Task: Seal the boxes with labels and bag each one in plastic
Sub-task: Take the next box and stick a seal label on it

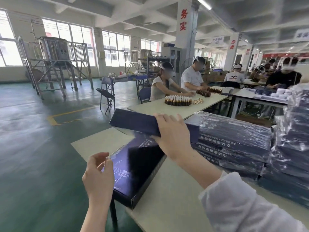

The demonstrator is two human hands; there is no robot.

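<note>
The pale tabletop carries a stack of bagged boxes, dark blue under shiny plastic. A flat box, glossy blue, lies at the tabletop's edge. The right hand grips a lifted box above it. The left hand curls by the flat box's corner; I cannot tell if it holds anything.

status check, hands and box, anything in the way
Right hand grips raised blue box. Left hand curled at flat box corner, hold unclear. Bagged stack close on the right, path open.
</note>
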